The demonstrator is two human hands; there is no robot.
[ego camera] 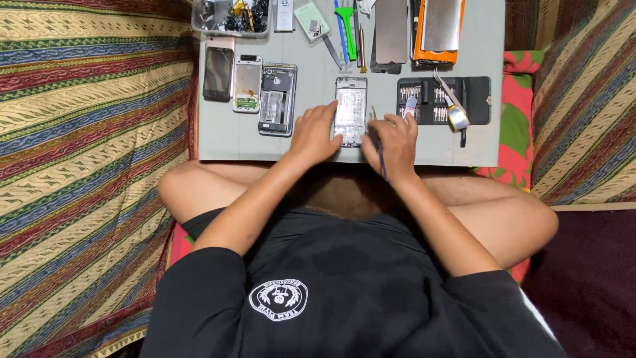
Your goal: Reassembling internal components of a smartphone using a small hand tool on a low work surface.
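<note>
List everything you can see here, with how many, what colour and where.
work board: one, pale grey, across the lap
opened phone frame: one, silvery, board centre, between the hands
other phone parts: three, dark and silvery, board left
parts tray: one, clear, top left
bit set case: one, black, board right
tweezers: one, metal, on the case
pry tools: several, green, blue, orange, top centre
flat panels: two, grey, one over orange, top right
striped cloth: brown and multicoloured, around
left hand: steadies the frame
right hand: holds a thin blue tool
</note>
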